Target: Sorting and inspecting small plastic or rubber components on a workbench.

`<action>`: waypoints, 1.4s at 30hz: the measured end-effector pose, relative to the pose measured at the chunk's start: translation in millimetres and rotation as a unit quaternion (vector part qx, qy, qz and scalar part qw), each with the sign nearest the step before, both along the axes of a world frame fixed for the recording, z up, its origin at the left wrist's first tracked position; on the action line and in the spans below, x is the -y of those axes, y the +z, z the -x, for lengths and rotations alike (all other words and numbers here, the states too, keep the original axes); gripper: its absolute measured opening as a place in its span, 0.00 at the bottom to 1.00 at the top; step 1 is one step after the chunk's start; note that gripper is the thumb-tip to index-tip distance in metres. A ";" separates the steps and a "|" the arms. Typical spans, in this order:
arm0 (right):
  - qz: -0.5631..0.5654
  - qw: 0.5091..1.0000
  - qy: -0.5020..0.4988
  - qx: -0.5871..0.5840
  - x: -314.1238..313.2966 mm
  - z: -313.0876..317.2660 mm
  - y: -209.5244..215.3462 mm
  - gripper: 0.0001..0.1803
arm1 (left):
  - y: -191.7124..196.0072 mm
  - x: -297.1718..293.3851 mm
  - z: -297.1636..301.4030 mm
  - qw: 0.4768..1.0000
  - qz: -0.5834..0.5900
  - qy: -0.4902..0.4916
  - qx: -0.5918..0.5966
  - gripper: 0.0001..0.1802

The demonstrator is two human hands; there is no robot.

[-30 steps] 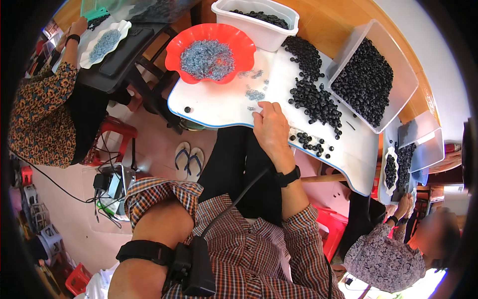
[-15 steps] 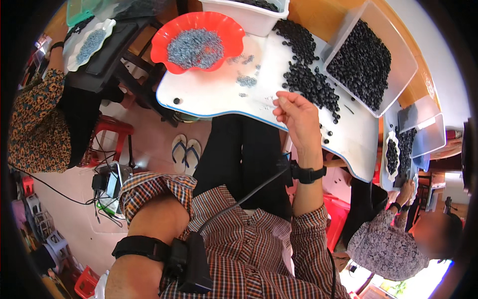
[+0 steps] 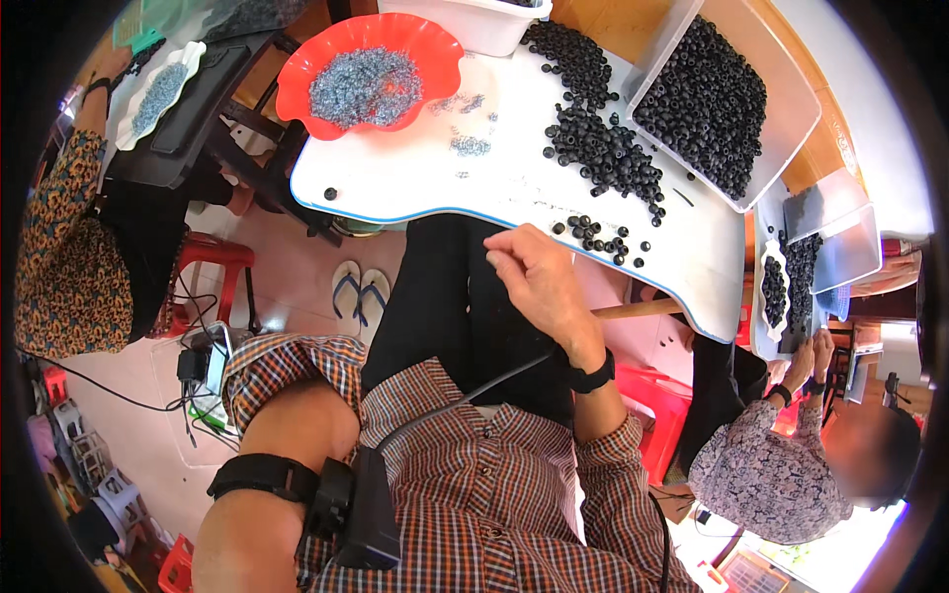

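Observation:
My right hand [image 3: 542, 287] is over my lap, just off the table's front edge. Its thumb and fingers are curled together; whatever they may hold is too small or hidden to make out. Close to it, a few loose small black round pieces [image 3: 591, 233] lie by the edge. Behind these spreads a larger heap of the same bead-like pieces [image 3: 611, 158]. Of my left arm, the bent forearm [image 3: 301, 425] and black wristband [image 3: 265, 476] show at the lower left; the hand itself is outside the picture.
A red scalloped bowl [image 3: 435, 69] holds many small grey-blue pieces; some lie spilled on the white table [image 3: 395, 183]. A tilted clear bin [image 3: 791, 109] of black pieces stands at the right, a white tub [image 3: 474, 30] behind. Co-workers sit on both sides. A dark cable [image 3: 465, 395] crosses my front.
My right hand has drawn back from above the table toward my lap and turned leftward. Loose black pieces it was hiding now show. The whole view has shifted slightly.

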State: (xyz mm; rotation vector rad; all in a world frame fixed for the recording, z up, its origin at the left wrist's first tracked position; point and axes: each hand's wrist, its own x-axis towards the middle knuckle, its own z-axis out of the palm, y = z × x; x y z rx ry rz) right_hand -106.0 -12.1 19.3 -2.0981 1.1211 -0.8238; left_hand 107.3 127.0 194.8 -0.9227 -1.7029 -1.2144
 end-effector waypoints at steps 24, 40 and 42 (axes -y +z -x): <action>-0.177 0.966 -0.063 0.175 16.3 -3.1 -12.9 0.07 | -197.8 76.8 74.4 0.725 -0.306 0.355 0.505 0.26; 0.137 0.986 -0.056 -0.079 54.9 -54.0 -21.7 0.10 | -185.2 76.9 -2.7 0.555 -0.505 0.551 0.365 0.13; 0.125 0.984 -0.070 -0.109 53.6 -61.3 -18.7 0.10 | -189.3 77.4 -6.5 0.556 -0.512 0.556 0.346 0.13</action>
